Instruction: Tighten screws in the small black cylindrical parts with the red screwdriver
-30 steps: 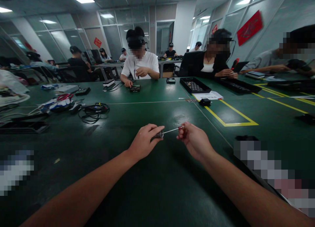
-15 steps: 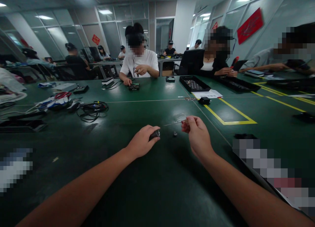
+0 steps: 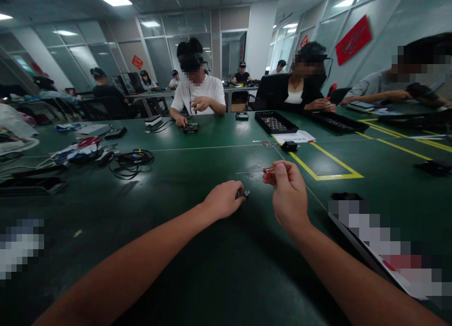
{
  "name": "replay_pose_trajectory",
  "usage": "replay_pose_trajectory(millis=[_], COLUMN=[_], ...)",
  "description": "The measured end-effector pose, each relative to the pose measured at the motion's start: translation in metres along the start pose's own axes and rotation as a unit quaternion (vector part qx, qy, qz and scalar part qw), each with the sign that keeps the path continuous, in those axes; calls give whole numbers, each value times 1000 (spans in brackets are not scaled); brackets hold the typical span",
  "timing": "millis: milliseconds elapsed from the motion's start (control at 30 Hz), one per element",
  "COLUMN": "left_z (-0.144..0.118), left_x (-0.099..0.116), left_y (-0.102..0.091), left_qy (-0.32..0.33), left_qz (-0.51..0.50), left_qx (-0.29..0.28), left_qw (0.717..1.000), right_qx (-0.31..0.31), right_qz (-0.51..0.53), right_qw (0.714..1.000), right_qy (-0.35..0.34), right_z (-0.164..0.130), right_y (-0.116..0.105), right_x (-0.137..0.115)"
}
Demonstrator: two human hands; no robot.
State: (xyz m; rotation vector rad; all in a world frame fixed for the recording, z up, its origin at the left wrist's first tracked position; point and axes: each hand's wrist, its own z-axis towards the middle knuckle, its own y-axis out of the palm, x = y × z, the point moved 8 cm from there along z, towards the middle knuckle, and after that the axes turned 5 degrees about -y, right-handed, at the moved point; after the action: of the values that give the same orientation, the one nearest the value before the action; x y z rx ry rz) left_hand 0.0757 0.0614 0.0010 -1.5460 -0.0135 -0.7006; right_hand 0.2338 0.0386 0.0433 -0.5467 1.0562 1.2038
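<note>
At the far left of the green bench (image 3: 197,288), a black tray (image 3: 31,184) is lying near a pile of gloves and cables (image 3: 79,149), and a coil of black cable (image 3: 131,163) is resting to the right of them. Across the bench, a co-worker in a white shirt (image 3: 215,93) is bending over a small circuit board (image 3: 191,127). Nearer, the person's left hand (image 3: 223,200) is holding a dark cylinder (image 3: 240,192), its fingers bending closely around it and mostly hiding it. A small metallic part (image 3: 246,193) is sitting just beside the cylinder's end; whether the two are touching, one cannot tell. Above that part, a thin screwdriver (image 3: 267,170) is pointing left, its handle being pinched between the closed fingers of the right hand (image 3: 288,194). Beyond this hand, a small black block (image 3: 290,146) is standing beside a white sheet of paper (image 3: 294,136), and yellow tape (image 3: 337,177) is marking out a shape farther right.
</note>
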Motion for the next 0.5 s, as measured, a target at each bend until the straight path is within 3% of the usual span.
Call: replay_pose_trajectory(millis=[167, 333, 500], left_z=[18, 23, 19], left_x=[9, 13, -20], left_y=[12, 11, -13], left_qy=[-8, -2, -41], left_qz=[72, 75, -4], left_qx=[-38, -46, -17], left_qw=[997, 996, 999], right_qx=[-7, -16, -50], right_qz=[-12, -14, -18], right_qw=[1000, 1000, 998], right_qy=[4, -1, 14], right_z=[-2, -2, -4], right_y=[2, 4, 10], right_x=[-2, -7, -9])
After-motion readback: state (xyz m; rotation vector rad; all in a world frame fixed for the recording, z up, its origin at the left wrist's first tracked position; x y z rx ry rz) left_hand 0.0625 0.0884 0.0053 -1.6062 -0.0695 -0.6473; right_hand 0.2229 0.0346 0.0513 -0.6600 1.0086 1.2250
